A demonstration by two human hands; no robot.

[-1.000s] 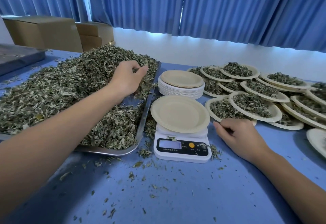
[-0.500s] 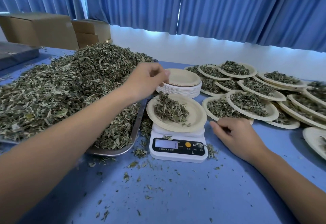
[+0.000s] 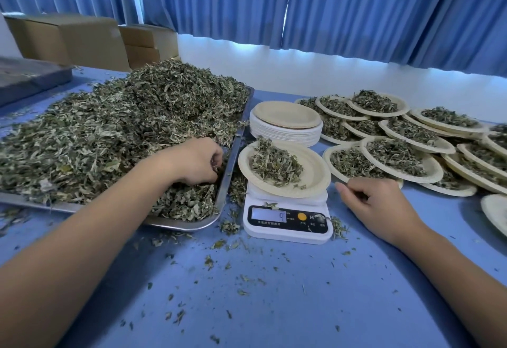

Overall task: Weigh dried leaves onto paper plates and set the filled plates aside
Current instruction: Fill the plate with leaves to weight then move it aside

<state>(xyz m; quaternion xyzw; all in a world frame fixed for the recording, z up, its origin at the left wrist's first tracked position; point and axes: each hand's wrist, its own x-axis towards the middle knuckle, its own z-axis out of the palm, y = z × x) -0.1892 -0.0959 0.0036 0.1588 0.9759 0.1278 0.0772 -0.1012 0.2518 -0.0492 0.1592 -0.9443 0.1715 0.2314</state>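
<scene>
1. The paper plate point(image 3: 315, 172) stood on the white kitchen scale point(image 3: 286, 227), slightly tilted toward the tray, with a small heap of leaves point(image 3: 274, 164) on its left half.
2. The scale display point(image 3: 269, 214) showed a digit that looked like a 9, but it was too blurred for me to be sure.
3. I judged the step to be the weighing itself: the portion looked smaller than those on the filled plates point(image 3: 434, 165), which lay overlapping on the right side of the table.
4. The left hand point(image 3: 197, 161) was low in the near right corner of the steel tray point(image 3: 175, 224), at the edge of the big pile of dried leaves point(image 3: 123, 128). Its fingers were curled downward and closed on a small pinch of leaves.
5. The next move, in my opinion, called for bringing this pinch over the plate and letting it fall a little at a time while reading the display.
6. The right hand point(image 3: 381, 205) rested on the blue table point(image 3: 274, 306) just beside the scale, fingers loosely bent and holding nothing, one fingertip near the plate rim but apart from it.
7. A stack of empty plates point(image 3: 285, 135) waited behind the scale.
</scene>
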